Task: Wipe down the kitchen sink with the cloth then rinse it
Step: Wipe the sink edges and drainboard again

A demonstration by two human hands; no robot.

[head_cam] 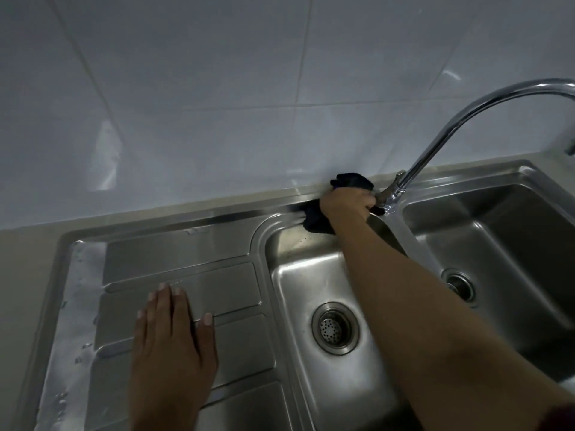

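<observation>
Dim, cool light over the whole scene, greyish-blue in tone. Pale glare patches sit on the glossy wall tiles (217,88), one streak at left and smaller glints at upper right. The steel sink (186,241) catches soft highlights along its rim and basin floor, and the tap (451,126) shines bright along its curve. Motion blur smears the dark cloth (317,219) and the right hand (347,203). Wide-angle bending curves the counter edge and tile lines toward the borders. The right forearm darkens the basin wall beneath it.
</observation>
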